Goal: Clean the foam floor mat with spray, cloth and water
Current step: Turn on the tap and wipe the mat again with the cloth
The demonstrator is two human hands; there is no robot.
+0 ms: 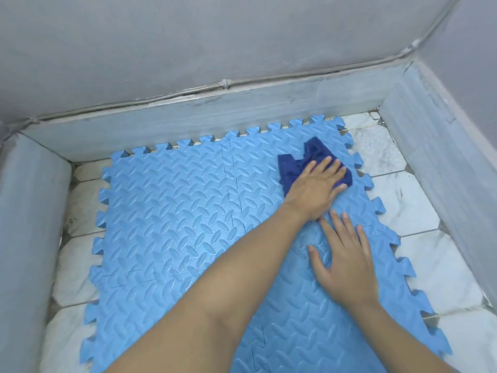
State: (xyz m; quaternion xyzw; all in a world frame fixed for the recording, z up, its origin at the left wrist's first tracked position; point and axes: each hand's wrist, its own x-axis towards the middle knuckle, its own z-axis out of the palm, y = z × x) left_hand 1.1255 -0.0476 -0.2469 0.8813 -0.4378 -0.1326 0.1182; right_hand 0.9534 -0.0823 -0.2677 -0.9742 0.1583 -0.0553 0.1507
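Grey walls (pixel 188 44) close in a small recess on three sides, with a pale skirting band (pixel 242 106) running along their base and a thin cable or pipe (pixel 226 83) lying on top of that band at the far wall. White marbled floor tiles (pixel 403 200) show along the left, right and far edges of the floor. Most of the floor is covered by the foam floor mat (pixel 166 211), light blue interlocking pieces with a raised leaf-like pattern and toothed edges, its far edge touching the skirting. Near the mat's far right corner lies a dark blue cloth (pixel 295 168), crumpled and partly spread. The left hand (pixel 314 189) reaches across from the near left and presses flat on the cloth, its fingers (pixel 326 164) stretched out over the fabric rather than curled round it. The right hand (pixel 347 265) lies palm down on the bare mat just nearer than the left, fingers spread wide, holding nothing.
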